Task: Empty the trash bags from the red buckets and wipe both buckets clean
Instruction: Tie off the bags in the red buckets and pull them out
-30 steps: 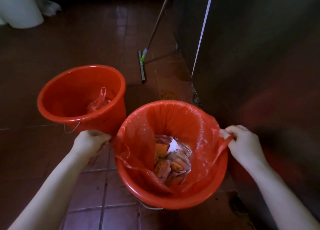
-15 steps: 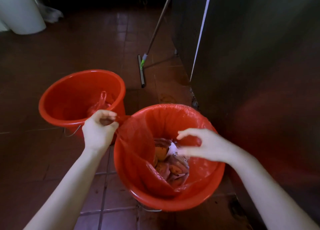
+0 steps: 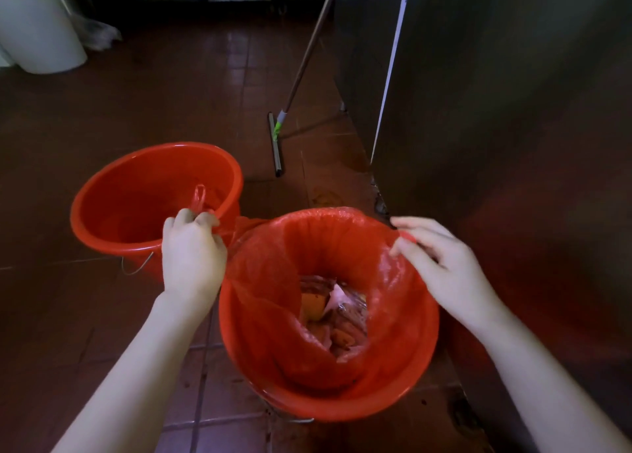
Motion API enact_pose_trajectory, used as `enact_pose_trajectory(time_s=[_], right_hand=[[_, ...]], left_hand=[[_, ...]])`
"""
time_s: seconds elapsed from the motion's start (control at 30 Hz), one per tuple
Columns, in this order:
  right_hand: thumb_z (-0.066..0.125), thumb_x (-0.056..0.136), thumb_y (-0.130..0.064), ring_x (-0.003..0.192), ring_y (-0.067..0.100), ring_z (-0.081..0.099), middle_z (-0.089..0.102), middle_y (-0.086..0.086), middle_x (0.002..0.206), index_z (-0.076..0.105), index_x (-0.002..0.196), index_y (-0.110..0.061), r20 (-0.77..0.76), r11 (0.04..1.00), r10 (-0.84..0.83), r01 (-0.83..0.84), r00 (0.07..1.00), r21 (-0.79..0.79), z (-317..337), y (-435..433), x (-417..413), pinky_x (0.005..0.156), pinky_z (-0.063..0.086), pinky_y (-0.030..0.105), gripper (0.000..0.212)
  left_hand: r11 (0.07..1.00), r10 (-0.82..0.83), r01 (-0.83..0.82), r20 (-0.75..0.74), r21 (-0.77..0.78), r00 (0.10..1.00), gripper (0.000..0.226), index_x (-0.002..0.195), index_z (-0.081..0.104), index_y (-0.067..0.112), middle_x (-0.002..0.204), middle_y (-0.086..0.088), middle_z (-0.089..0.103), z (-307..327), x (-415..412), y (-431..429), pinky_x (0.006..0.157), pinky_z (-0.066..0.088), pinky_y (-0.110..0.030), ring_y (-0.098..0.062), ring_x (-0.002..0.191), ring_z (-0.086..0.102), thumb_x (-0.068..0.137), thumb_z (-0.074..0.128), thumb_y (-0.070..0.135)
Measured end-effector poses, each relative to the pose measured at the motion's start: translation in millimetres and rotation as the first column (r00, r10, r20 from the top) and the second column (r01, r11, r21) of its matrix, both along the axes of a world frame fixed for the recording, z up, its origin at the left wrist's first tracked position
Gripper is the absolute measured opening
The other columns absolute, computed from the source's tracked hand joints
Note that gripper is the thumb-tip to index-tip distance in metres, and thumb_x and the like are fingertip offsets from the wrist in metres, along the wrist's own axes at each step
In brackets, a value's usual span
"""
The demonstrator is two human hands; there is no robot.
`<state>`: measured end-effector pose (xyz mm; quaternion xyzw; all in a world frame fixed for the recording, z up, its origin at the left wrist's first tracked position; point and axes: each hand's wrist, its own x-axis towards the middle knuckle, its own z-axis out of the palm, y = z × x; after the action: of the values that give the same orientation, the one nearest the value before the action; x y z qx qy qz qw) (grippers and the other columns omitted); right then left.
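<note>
Two red buckets stand on the tiled floor. The near bucket (image 3: 393,394) is lined with a red trash bag (image 3: 273,302) that holds wrappers and paper scraps (image 3: 337,319). My left hand (image 3: 191,254) grips the bag's left handle, pulled up off the rim. At the bag's right edge, my right hand (image 3: 441,264) pinches the plastic and lifts it above the rim. The far bucket (image 3: 113,213) sits to the left with a small knotted red bag (image 3: 200,198) lying inside it.
A tall stainless steel cabinet (image 3: 496,110) stands close on the right. A floor squeegee (image 3: 277,145) with a long handle leans against it behind the buckets. A white cylindrical bin (image 3: 37,28) stands at the far left. Brown floor tiles (image 3: 136,93) spread to the left.
Both hands let go of the rim and regripped the bag. The right hand swung over the bucket and back to the right edge; the bag's edges are now lifted off the rim.
</note>
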<state>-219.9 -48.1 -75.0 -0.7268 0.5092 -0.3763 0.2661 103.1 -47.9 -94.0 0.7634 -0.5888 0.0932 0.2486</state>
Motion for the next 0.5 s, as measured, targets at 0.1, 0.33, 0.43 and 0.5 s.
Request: enact_pose_trajectory(time_s=[0.1,0.33,0.43,0.5], right_hand=[[0.056,0.096,-0.020,0.106,0.004,0.063,0.070,-0.012,0.108,0.072,0.084,-0.023,0.182,0.998,0.045,-0.053,0.982,0.043,20.2,-1.5,18.7,0.094,0.047,0.026,0.020],[0.045,0.098,-0.012,0.081,0.006,0.070,0.071,-0.004,0.094,0.063,0.103,-0.017,0.160,0.983,0.028,-0.056,0.987,0.177,33.0,-32.4,81.6,0.078,0.051,0.028,0.019],[0.039,0.099,-0.004,0.093,0.015,0.067,0.067,0.004,0.107,0.060,0.119,-0.013,0.035,0.978,0.044,-0.050,0.998,0.203,37.1,-49.6,109.9,0.091,0.050,0.029,0.031],[0.040,0.098,-0.004,0.109,0.020,0.059,0.065,0.006,0.118,0.060,0.124,-0.014,-0.009,0.975,0.053,-0.050,0.999,0.214,33.1,-49.1,119.8,0.097,0.045,0.029,0.034]], left_hand=[[0.941,0.111,-0.129,0.073,0.312,0.991,0.018,0.092,0.070,-0.005,0.092,-0.027,0.063,8.0,16.2,-10.0,0.083,0.041,-0.045,-0.045,0.088,0.055,0.079,0.057,-0.003],[0.962,-0.214,0.257,-0.335,0.089,0.918,0.018,0.069,0.058,0.010,0.090,-0.008,0.059,51.8,1.5,-9.4,0.076,0.041,-0.031,-0.030,0.090,0.057,0.083,0.066,0.001],[0.841,-0.480,0.540,-0.414,0.033,0.773,0.034,0.067,0.059,0.024,0.110,0.001,0.055,71.6,-36.4,-12.2,0.091,0.036,-0.011,-0.010,0.104,0.054,0.073,0.069,-0.008],[0.782,-0.506,0.619,-0.508,0.071,0.697,0.033,0.073,0.061,0.028,0.104,0.004,0.058,74.1,-56.2,-15.4,0.085,0.041,-0.010,-0.008,0.099,0.059,0.080,0.065,-0.004]])
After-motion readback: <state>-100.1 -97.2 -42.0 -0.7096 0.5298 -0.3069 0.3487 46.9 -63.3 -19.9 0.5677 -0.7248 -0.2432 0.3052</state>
